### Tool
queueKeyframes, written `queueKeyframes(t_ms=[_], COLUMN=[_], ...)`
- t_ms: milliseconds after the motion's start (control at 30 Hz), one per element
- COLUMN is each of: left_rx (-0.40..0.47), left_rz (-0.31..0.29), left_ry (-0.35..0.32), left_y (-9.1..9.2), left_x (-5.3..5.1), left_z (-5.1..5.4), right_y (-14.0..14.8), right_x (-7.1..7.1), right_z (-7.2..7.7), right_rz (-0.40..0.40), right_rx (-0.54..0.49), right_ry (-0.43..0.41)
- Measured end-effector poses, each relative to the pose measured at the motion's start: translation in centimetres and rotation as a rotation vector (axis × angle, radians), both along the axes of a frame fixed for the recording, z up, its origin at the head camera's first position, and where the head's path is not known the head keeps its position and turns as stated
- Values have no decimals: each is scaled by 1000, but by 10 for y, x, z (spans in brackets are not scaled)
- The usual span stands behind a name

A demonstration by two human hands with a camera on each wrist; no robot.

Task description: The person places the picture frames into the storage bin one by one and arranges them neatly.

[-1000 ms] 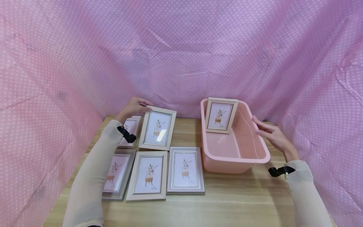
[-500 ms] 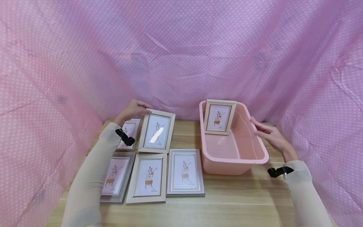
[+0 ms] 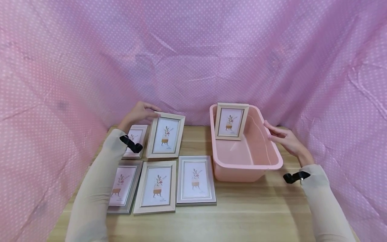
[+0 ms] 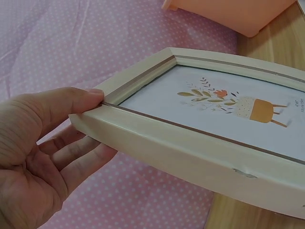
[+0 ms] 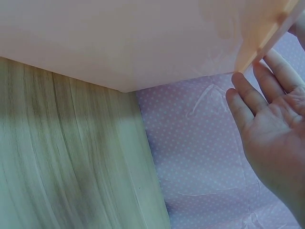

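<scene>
Left of the tub [image 3: 239, 174], we see the held frame [image 3: 166, 134] tilted, pinched by the left grip [image 3: 139, 113] only at one corner, so perhaps it could twist loose and knock the lying frames [image 3: 157, 186]. The right grip [image 3: 288, 142], with fingers nearly straight, touches the tub, and we judge that the leaning frame [image 3: 231, 121] inside its far end may obstruct.

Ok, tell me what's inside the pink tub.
One cream picture frame is visible in the pink tub, leaning at its far-left corner. Anything behind the frame is covered and cannot be seen.
</scene>
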State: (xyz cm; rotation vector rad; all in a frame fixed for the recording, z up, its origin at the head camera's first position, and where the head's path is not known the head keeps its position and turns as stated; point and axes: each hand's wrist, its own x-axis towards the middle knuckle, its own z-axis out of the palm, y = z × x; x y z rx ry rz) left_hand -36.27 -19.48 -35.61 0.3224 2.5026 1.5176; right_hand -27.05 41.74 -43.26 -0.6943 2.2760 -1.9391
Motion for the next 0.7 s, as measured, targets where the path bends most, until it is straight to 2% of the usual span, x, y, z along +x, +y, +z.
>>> queueKeyframes(t_ms=[167,333,433,533,700], left_rx=[38,29,37,84,123], left_rz=[16,21,19,21,33], left_ry=[20,79,123,152,159], left_y=[-2,-6,-7,-5,-2], left_x=[1,1,3,6,10], left_z=[5,10,17,25,35], right_y=[1,0,-1,-1,0], right_x=[-1,1,1,1,0], right_z=[0,1,1,0,-1], right_rz=[6,-8,-1,13,36], right_rx=[-4,13,10,-13,-42], right_ry=[0,1,1,3,12])
